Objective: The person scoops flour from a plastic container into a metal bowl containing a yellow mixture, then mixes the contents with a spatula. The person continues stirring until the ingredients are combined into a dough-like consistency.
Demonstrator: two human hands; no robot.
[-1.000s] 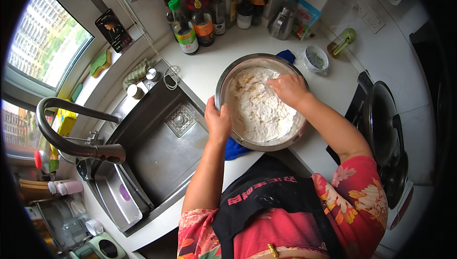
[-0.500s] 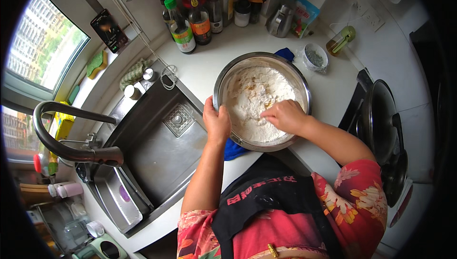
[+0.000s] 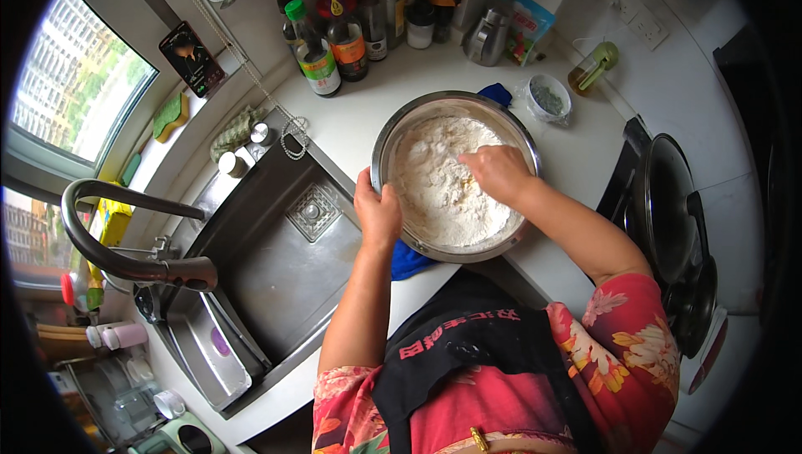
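A steel bowl point(image 3: 451, 255) holding loose white flour point(image 3: 439, 207) with a few yellowish patches rests on the counter over a blue cloth point(image 3: 408, 263). My left hand point(image 3: 376, 210) grips the bowl's left rim. My right hand point(image 3: 497, 172) is in the upper right part of the flour, its fingers curled and closed at the surface; whatever they hold, if anything, is hidden by flour and fingers.
A steel sink point(image 3: 280, 287) with an arched faucet point(image 3: 138, 258) lies left. Bottles point(image 3: 322, 70), a steel pot point(image 3: 487, 36) and a small plastic-wrapped bowl point(image 3: 547, 103) stand behind. Dark pans point(image 3: 660, 195) sit right, and a phone point(image 3: 190, 60) leans by the window.
My right hand moved down toward the middle of the flour, then back up toward the upper right. My left hand stays on the rim.
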